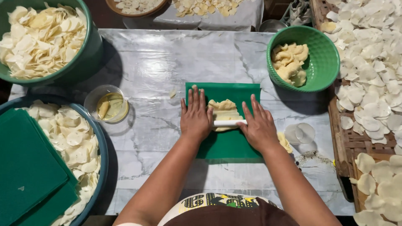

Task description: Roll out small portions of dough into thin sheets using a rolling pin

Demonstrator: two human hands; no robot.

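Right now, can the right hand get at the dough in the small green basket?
Probably yes. The right hand lies flat on the white roller, and the green basket stands beyond it to the right, open on top, with bare table between them. The dough is uncovered.

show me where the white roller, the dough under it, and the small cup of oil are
white roller (229, 123), head view, middle of the bare stretch between both hands.
dough (224, 108), head view, flattened part above the roller.
small cup of oil (106, 103), head view, on the liquid.

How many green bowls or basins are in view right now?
2. A green basin of thin dough rounds sits at the top left, cut by the frame; a green perforated bowl holding dough lumps sits at the upper right. More may lie out of view.
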